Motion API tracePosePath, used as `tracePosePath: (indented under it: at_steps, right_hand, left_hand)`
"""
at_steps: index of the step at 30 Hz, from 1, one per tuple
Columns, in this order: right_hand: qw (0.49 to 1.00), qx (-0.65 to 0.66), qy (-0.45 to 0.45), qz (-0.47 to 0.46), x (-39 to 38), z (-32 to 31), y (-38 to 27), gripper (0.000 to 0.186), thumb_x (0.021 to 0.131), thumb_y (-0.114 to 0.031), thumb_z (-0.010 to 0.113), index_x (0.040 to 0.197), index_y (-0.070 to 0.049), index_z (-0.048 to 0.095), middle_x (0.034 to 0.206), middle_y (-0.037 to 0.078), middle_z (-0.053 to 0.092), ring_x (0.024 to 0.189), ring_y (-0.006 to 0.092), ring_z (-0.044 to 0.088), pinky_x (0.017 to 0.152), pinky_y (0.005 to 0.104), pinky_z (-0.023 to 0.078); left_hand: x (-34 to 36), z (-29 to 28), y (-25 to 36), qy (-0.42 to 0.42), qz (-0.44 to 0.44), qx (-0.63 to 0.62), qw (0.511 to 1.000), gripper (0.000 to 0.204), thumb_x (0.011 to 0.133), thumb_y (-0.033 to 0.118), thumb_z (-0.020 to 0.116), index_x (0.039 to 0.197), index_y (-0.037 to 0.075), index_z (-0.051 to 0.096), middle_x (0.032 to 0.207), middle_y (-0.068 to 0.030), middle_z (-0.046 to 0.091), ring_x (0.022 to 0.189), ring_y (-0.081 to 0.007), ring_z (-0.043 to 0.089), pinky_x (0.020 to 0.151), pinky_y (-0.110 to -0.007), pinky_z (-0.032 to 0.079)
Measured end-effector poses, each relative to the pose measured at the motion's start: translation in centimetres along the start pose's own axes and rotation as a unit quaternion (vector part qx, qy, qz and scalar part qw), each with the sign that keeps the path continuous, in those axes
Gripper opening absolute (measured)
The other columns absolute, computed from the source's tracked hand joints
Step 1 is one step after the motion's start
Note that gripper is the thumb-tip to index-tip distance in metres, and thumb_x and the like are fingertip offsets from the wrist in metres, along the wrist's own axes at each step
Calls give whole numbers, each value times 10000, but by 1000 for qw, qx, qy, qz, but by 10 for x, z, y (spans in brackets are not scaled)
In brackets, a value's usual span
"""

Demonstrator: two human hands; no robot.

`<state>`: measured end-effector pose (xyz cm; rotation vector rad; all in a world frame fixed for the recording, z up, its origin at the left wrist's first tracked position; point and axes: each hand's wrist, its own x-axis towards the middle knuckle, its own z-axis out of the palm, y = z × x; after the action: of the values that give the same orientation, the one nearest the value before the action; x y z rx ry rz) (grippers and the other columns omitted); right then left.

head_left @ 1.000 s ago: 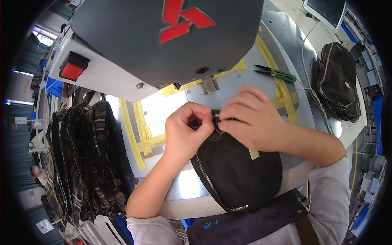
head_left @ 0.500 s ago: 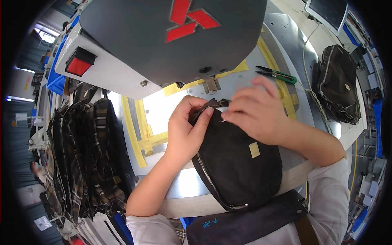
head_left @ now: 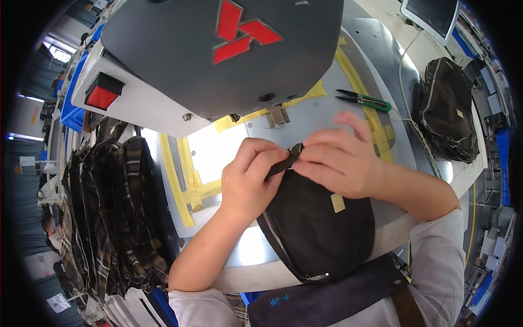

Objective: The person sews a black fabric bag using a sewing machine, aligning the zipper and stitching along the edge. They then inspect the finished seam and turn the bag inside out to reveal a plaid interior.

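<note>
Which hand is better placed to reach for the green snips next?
Probably the right hand: it's nearer the green snips, which lie beyond it. The left hand is farther. Both hold the far end of the dark bag.

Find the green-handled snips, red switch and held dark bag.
Green-handled snips (head_left: 370, 102), head view: on the handle.
Red switch (head_left: 102, 98), head view: on its red face.
Held dark bag (head_left: 327, 234), head view: on its front panel.

Bright light falls on the tabletop (head_left: 242, 277). White glare burns out the plate (head_left: 210, 155) below the machine (head_left: 163, 68); another shine sits near the tabletop's front edge. The bag (head_left: 324, 237) looks dark, its folds faint. Lamps (head_left: 31, 98) glow far left. Fisheye curvature bends the background, soft toward the black corners.
</note>
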<state>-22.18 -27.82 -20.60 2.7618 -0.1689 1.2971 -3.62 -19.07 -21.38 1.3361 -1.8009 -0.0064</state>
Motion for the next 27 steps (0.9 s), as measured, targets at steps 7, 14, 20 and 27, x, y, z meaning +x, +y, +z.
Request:
tracePosePath:
  at_steps: [7, 14, 20, 27]
  right_hand:
    - [963, 165, -58, 205, 23, -24, 3, 212, 684, -113, 727, 874, -103, 635, 947, 22, 614, 993, 236, 575, 1006, 486, 373]
    - [903, 268, -225, 249, 26, -16, 18, 109, 746, -118, 656, 827, -50, 629, 822, 81, 636, 843, 267, 609, 927, 400, 421]
    - [816, 347, -313, 340, 32, -5, 29, 77, 781, -69, 647, 734, -31, 600, 775, 72, 610, 803, 266, 588, 882, 381, 444]
    - [989, 79, -53, 114, 20, 2, -1, 77, 800, -154, 647, 760, -93, 623, 817, -2, 568, 796, 205, 563, 939, 452, 431]
  left_hand:
    - [-3, -2, -4, -8, 79, 36, 996, 342, 617, -19, 751, 927, 82, 650, 905, -36, 591, 643, -179, 619, 501, -282, 499]
    - [-2, -1, -1, -3, 106, 61, 992, 200, 665, 14, 732, 843, 72, 660, 860, -31, 596, 624, -153, 602, 471, -273, 475]
    - [-1, 0, 1, -41, 165, 47, 984, 170, 652, 53, 718, 810, 75, 658, 839, -27, 596, 623, -150, 601, 461, -264, 462]
    - [-3, -2, -3, 25, 60, 44, 997, 349, 517, -18, 763, 822, 90, 635, 812, -31, 595, 582, -177, 579, 474, -288, 449]
